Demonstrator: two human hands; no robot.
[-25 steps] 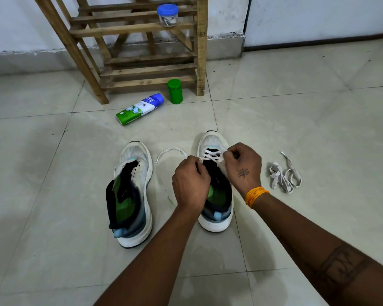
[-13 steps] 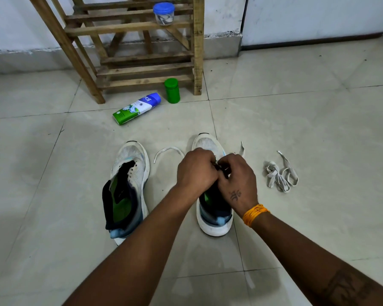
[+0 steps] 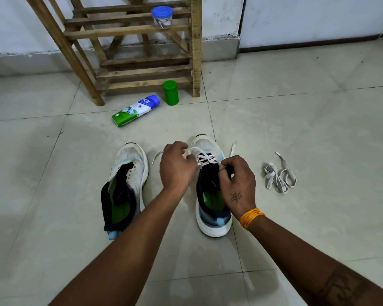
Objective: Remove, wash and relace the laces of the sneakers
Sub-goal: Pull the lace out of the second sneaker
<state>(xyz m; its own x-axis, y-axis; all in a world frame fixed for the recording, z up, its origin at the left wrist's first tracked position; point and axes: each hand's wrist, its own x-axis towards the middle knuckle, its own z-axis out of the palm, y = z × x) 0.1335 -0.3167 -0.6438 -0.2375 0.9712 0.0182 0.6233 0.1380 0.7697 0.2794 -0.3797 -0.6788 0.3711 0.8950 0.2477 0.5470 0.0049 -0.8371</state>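
Observation:
Two white sneakers stand on the tiled floor, toes away from me. The left sneaker has no lace and its tongue is folded out. The right sneaker has a white lace crossed through its front eyelets. My left hand pinches the lace at the shoe's left side; one loose end trails on the floor beside it. My right hand pinches the lace at the right eyelets, the other end lying past the toe. A second white lace lies bunched to the right.
A wooden rack stands against the wall ahead, with a blue-lidded jar on a shelf. A green container stands upright and a green-and-white bottle lies on the floor in front of it.
My hands have moved apart from the middle of the right sneaker to its two sides, uncovering the crossed lace rows. The left hand has shifted toward the toe.

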